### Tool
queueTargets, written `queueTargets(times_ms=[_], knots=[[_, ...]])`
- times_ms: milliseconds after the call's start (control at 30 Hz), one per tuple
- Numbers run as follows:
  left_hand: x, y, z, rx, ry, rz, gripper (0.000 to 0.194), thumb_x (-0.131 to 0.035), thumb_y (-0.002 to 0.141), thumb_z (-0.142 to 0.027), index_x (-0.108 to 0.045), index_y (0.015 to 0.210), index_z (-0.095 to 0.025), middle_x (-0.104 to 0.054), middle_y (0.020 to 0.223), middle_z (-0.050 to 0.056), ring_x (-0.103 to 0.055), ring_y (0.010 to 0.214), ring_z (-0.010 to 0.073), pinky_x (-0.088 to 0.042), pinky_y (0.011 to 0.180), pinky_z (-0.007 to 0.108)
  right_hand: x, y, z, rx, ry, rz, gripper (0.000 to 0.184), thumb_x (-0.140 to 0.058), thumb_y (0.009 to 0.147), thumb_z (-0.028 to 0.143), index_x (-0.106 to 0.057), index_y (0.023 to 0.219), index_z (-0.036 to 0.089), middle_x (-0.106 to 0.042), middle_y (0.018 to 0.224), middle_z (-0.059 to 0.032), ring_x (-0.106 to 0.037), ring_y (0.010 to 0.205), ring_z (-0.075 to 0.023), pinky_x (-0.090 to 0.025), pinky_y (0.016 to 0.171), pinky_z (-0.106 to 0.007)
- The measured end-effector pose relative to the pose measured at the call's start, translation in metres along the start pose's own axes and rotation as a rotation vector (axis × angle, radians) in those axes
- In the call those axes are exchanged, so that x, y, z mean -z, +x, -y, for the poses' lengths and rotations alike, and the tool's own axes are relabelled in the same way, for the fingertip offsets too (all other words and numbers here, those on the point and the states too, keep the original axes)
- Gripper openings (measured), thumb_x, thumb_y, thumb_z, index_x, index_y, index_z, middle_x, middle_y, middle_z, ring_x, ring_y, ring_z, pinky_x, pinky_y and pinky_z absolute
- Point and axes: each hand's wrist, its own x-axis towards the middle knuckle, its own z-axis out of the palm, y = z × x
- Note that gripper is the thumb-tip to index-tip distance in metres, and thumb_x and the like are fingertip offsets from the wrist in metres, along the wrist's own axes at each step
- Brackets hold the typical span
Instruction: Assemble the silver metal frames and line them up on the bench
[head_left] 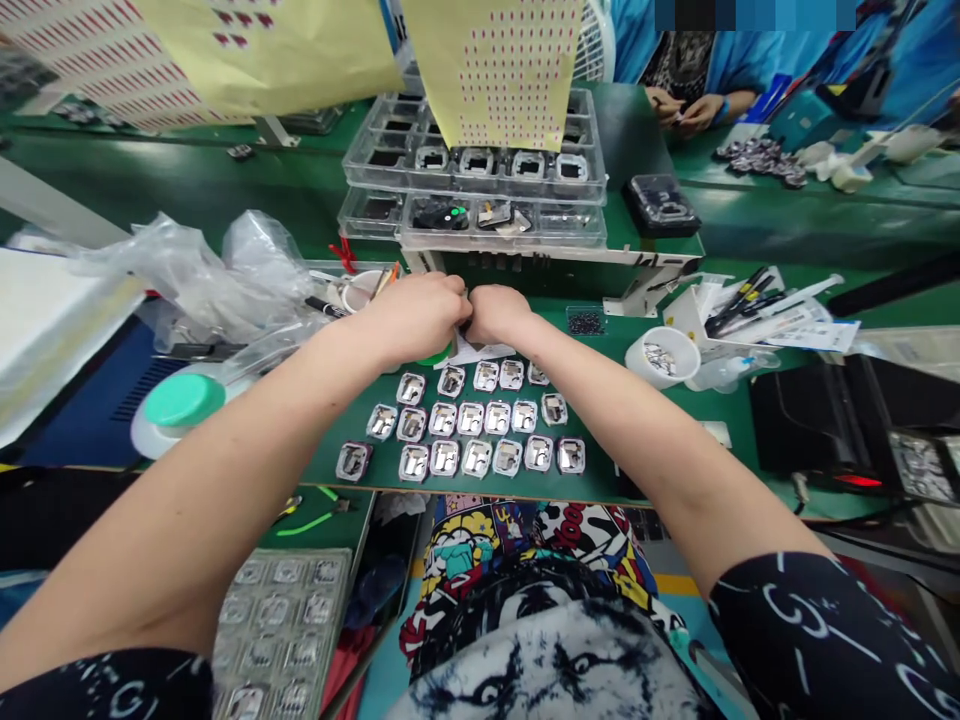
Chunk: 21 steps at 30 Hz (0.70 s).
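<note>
My left hand (420,312) and my right hand (495,312) meet knuckle to knuckle over the green bench, both closed in a pinch on something small that their fingers hide. Under them lies a white paper sheet (480,352). Just in front, several shiny square metal parts (471,420) are laid out in three rows on the green mat (600,470).
Stacked clear trays (480,165) with black parts stand behind the hands. A white cup (664,355) and a holder of pens (739,305) sit right, crumpled plastic bags (202,270) and a green-topped tub (184,400) left. A tray of parts (277,620) lies low left. Another person's hands (686,110) work far right.
</note>
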Motion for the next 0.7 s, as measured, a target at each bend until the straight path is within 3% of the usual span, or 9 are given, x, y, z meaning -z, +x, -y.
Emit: queueTargets(times_ms=[333, 533, 700], knots=[[-0.003, -0.006, 0.001, 0.003, -0.06, -0.014, 0.029, -0.055, 0.091, -0.02, -0.081, 0.105, -0.02, -0.067, 0.106, 0.012, -0.064, 0.104, 0.0286, -0.046, 0.088, 0.039, 0.003, -0.001, 0.007, -0.02, 0.011, 0.023, 0.042, -0.08, 0.077, 0.023, -0.077, 0.117, 0.01, -0.077, 0.121, -0.0203, -0.073, 0.113, -0.0365, -0.06, 0.092, -0.039], [0.001, -0.007, 0.001, 0.016, -0.078, 0.012, 0.031, -0.055, 0.091, -0.022, -0.081, 0.108, -0.02, -0.067, 0.109, 0.012, -0.062, 0.107, 0.0297, -0.045, 0.088, 0.041, -0.003, 0.007, 0.0, 0.012, 0.007, 0.011, 0.053, -0.083, 0.072, 0.028, -0.074, 0.122, 0.014, -0.075, 0.126, -0.0167, -0.072, 0.113, -0.0352, -0.059, 0.091, -0.038], [0.002, -0.008, 0.002, 0.013, -0.066, 0.022, 0.035, -0.053, 0.092, -0.022, -0.081, 0.113, -0.022, -0.067, 0.111, 0.011, -0.06, 0.111, 0.0292, -0.045, 0.093, 0.04, 0.003, 0.01, -0.005, 0.018, 0.058, 0.077, 0.031, -0.081, 0.071, 0.026, -0.078, 0.1, 0.015, -0.077, 0.109, -0.0123, -0.073, 0.098, -0.0303, -0.058, 0.078, -0.033]])
